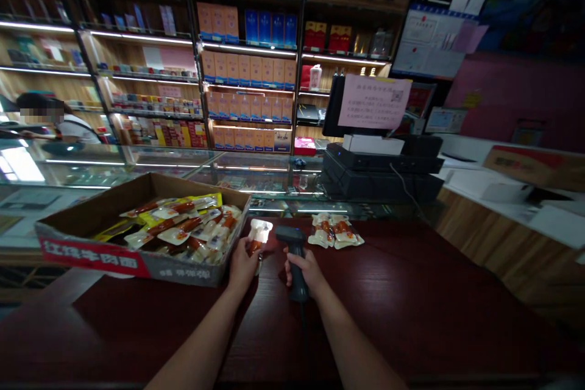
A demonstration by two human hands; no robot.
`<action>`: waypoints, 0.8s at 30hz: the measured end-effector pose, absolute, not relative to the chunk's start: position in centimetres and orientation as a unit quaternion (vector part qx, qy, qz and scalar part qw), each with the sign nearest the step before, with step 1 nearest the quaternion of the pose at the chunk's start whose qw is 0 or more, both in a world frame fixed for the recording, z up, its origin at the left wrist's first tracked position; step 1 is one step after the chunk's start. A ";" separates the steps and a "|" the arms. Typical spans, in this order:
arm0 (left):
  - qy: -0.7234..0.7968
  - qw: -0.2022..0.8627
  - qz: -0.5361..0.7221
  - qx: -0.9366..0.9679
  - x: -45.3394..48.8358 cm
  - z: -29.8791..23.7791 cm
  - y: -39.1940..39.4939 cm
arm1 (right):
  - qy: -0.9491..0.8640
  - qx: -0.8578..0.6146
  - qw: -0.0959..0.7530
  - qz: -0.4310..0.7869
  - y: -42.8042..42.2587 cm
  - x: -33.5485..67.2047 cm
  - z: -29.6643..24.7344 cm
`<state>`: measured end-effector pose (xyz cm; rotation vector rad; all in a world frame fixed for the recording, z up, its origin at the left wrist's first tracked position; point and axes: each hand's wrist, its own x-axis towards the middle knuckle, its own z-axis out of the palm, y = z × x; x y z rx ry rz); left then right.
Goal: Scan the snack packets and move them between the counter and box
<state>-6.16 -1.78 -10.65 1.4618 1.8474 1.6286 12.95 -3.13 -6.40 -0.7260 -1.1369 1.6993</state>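
Left hand (244,265) closed around a sausage packet (256,236), held upright just right of the cardboard box (91,219); packet top washed out by glare, print unreadable. Right hand (305,268) gripping the handle of a barcode scanner (292,256), head turned left toward the packet; handle's lower end hidden by the fingers. Two more packets (335,230) lying farther right on the dark red counter (411,292). Cash register (379,164) at far right, screen hidden behind a pink notice (373,102). Far left, a person (55,122) partly hidden behind the glass case.
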 end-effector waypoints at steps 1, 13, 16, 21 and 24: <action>0.641 0.143 0.562 0.502 -6.0 -10.5 -1.6 | -0.456 -0.309 0.473 0.688 -3.1 13.2 -6.1; 0.625 0.310 0.484 0.528 8.2 -5.5 5.4 | -0.412 -0.366 0.582 0.598 -2.9 23.0 -1.7; 0.633 0.288 0.445 0.564 11.9 -4.8 6.9 | -0.395 -0.381 0.605 0.577 -3.2 25.8 -1.6; 0.635 0.219 0.368 0.643 15.5 -4.5 8.5 | -0.377 -0.387 0.628 0.560 -3.5 28.8 -1.8; 0.630 0.200 0.342 0.668 16.2 -4.5 8.5 | -0.378 -0.382 0.636 0.554 -3.6 29.6 -2.1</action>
